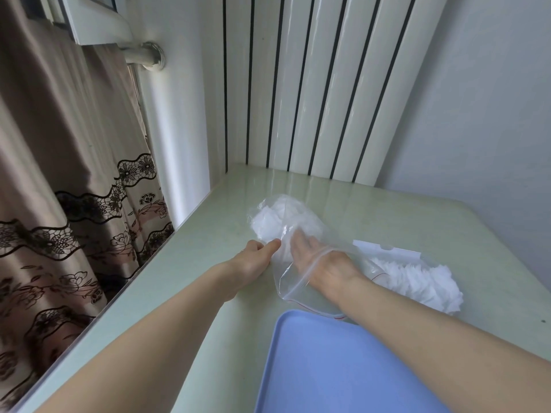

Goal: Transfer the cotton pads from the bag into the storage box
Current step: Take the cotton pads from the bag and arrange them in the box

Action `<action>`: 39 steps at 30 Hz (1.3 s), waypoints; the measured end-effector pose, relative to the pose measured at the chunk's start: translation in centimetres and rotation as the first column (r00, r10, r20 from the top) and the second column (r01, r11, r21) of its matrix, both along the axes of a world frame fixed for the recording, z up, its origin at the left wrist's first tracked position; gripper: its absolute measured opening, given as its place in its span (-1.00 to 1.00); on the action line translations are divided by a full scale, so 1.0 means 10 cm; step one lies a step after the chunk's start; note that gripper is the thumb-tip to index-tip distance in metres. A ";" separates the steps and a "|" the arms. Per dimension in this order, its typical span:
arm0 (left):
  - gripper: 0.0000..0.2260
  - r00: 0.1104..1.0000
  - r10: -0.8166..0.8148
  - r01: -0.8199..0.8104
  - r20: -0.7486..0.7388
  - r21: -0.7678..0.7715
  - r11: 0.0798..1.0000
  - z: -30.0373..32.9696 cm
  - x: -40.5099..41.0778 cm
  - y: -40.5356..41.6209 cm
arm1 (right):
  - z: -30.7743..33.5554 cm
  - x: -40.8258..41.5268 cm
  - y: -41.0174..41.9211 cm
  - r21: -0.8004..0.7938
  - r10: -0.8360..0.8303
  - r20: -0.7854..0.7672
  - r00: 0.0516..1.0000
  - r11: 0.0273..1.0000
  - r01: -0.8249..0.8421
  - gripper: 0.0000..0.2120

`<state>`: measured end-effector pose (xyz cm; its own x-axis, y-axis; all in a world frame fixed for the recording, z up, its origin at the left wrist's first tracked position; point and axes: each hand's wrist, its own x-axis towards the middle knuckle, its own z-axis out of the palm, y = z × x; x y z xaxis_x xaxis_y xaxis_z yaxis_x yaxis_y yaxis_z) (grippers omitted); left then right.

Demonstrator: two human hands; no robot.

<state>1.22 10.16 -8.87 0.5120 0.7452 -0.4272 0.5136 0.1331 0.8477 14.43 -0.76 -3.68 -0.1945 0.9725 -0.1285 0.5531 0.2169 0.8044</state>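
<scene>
Your fingers (299,242) on the right hand (320,260) lay fairly straight and a little apart inside the clear zip bag (286,231), reaching toward the cotton pads (269,219) bunched at its far end; their tips met the white mass, though whether they had closed on any pads could not be told through the crinkled plastic. Your wrist passed through the bag's open mouth, where the red-lined zip strip looped around it. Your left hand (253,260) pinched the bag's left edge between thumb and curled fingers, just beside the right hand, with the heel of the hand down on the pale green table (208,248). The bag lay flat on that table, its mouth toward you and its filled end toward the wall.

To the right of your right forearm, a second pack of cotton pads (417,281) lay on the table, with a white card header at its far edge. Nearest you, the blue storage box (313,368) sat between your forearms, its far rim just short of the bag's mouth. White panels with dark stripes rose behind the table, and a brown lace-trimmed curtain (59,174) hung to the left.
</scene>
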 end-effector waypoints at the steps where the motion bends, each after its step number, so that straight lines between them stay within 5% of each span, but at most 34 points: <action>1: -0.42 1.000 0.000 0.000 -0.007 -0.002 1.000 0.00 0.00 0.00 | 0.00 0.00 0.02 0.018 -0.047 -0.005 0.999 0.999 0.047 -0.52; 9: -0.46 0.998 -0.008 0.008 -0.062 -0.004 1.000 0.04 0.02 -0.01 | -0.07 0.06 0.20 0.077 -0.276 -0.251 0.928 0.950 0.304 -0.62; 15: -0.52 0.997 0.009 -0.006 -0.072 0.042 0.999 0.09 0.05 -0.06 | -0.06 0.08 0.17 0.023 -0.238 -0.181 0.954 0.969 0.246 -0.51; 20: -0.46 0.994 0.031 -0.022 -0.104 0.085 0.996 0.16 0.07 -0.14 | 0.05 0.04 -0.04 -0.062 -0.281 -0.432 0.857 0.957 0.283 -0.35; 25: -0.43 0.988 0.028 -0.012 -0.154 0.106 0.994 0.23 0.10 -0.19 | 0.15 -0.05 -0.56 -0.032 -0.119 -0.613 0.781 0.992 0.126 -0.16; 27: -0.42 0.986 0.031 -0.009 -0.166 0.132 0.991 0.28 0.11 -0.22 | 0.17 -0.02 -0.80 0.030 -0.048 -0.765 0.642 0.993 0.110 -0.35; 31: -0.45 0.976 0.067 -0.003 -0.208 0.295 0.956 0.55 0.18 -0.33 | 0.36 0.20 -1.18 -0.013 -0.031 -0.999 0.042 0.928 0.372 -0.66; 34: -0.53 0.988 0.080 0.004 -0.133 0.538 0.843 0.91 0.31 -0.54 | 0.56 0.49 -1.30 -0.207 0.030 -0.908 -0.418 0.835 0.510 -0.71; 37: -0.64 0.987 -0.146 0.060 0.064 0.699 0.713 1.27 0.50 -0.87 | 0.69 0.71 -1.41 -0.311 0.079 -0.781 -0.620 0.812 0.494 -0.71; 39: -0.65 0.936 -0.346 0.206 0.068 0.691 0.693 1.45 0.59 -1.11 | 0.74 0.76 -1.45 -0.364 0.071 -0.665 -0.743 0.838 0.406 -0.74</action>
<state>7.11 -0.89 5.67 0.7551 0.6094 0.2418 0.2654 -0.6214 0.7371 22.05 -15.25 3.75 0.4709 0.8709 -0.1405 0.1048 -0.2134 -0.9713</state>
